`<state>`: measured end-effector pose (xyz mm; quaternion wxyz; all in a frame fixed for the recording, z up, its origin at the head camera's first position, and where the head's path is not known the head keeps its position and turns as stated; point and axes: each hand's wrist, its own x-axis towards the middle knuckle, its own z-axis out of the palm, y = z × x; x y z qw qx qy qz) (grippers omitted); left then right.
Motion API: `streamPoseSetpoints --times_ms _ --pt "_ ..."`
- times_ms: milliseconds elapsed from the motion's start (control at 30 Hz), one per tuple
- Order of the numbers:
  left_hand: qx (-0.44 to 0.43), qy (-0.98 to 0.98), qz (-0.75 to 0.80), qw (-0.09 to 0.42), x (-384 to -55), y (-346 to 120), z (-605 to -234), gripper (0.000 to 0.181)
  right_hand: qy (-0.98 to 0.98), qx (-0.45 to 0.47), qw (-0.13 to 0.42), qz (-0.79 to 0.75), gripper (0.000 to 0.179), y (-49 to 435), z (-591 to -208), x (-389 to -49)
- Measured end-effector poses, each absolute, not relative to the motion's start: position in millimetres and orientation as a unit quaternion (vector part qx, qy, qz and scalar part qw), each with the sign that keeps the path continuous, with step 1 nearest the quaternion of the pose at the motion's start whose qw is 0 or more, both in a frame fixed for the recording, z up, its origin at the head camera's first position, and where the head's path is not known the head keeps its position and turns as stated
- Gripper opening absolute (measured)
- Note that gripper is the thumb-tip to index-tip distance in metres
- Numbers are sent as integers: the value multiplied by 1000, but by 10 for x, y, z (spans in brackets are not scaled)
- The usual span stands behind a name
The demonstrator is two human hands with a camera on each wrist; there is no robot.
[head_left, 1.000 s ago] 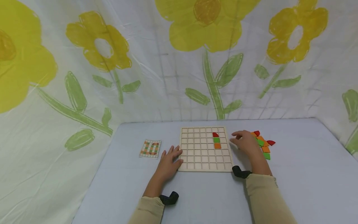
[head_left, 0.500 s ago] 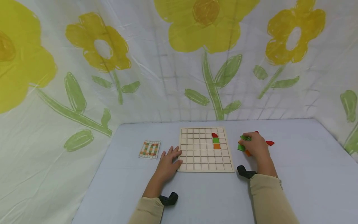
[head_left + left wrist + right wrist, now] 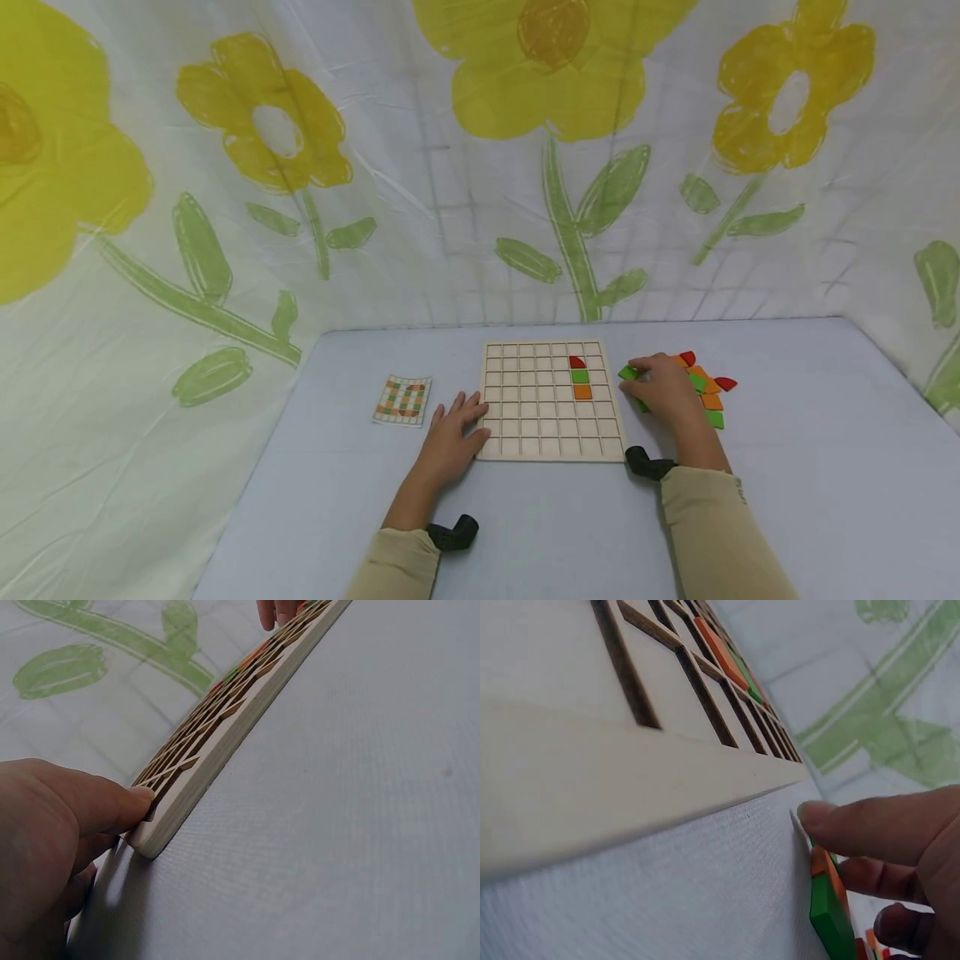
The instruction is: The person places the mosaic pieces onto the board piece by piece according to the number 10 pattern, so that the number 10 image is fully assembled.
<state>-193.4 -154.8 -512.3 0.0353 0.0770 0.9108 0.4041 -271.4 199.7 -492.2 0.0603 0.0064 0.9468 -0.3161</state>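
Observation:
The pale wooden grid board [image 3: 525,421] lies flat on the table. A red quarter-round tile [image 3: 577,362], a green square tile [image 3: 581,377] and an orange square tile [image 3: 582,392] sit in one of its columns. My left hand [image 3: 448,437] rests at the board's left edge with fingers spread; in the left wrist view the thumb [image 3: 135,796] lies on the frame. Just right of the board, my right hand [image 3: 666,387] pinches a green tile [image 3: 627,372] between thumb and fingertips. More green and orange tiles lie under that hand, partly hidden.
Loose red, orange and green tiles [image 3: 711,401] are heaped right of the right hand, with one red piece [image 3: 726,383] apart. A small printed pattern card [image 3: 402,400] lies left of the board. A flowered cloth [image 3: 420,250] hangs behind the table.
My right hand went from beside the board rightward over the loose tiles, took a green tile, and came back left with it toward the board. The left hand has stayed put.

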Motion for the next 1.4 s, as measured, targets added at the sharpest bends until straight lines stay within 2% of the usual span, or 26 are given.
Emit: streamPoseSetpoints --times_ms 267,500,767,1067,1400 --pt "74 911 404 34 -1936 -1544 -5128 45 947 8 66 -315 46 1983 -4936 -2732" --pt "68 914 399 40 -1924 -1535 -5130 45 958 -12 60 -280 57 1974 -4957 -2720" --pt "71 916 394 35 -1916 -1533 -5134 45 961 -29 60 -270 40 1928 -4931 -2734" --pt "99 925 367 25 -1918 -1551 -5169 49 953 3 83 -292 44 1918 -4915 -2719" --pt "118 924 363 9 -1936 -1566 -5178 48 950 -7 72 -304 44 1919 -4885 -2703"
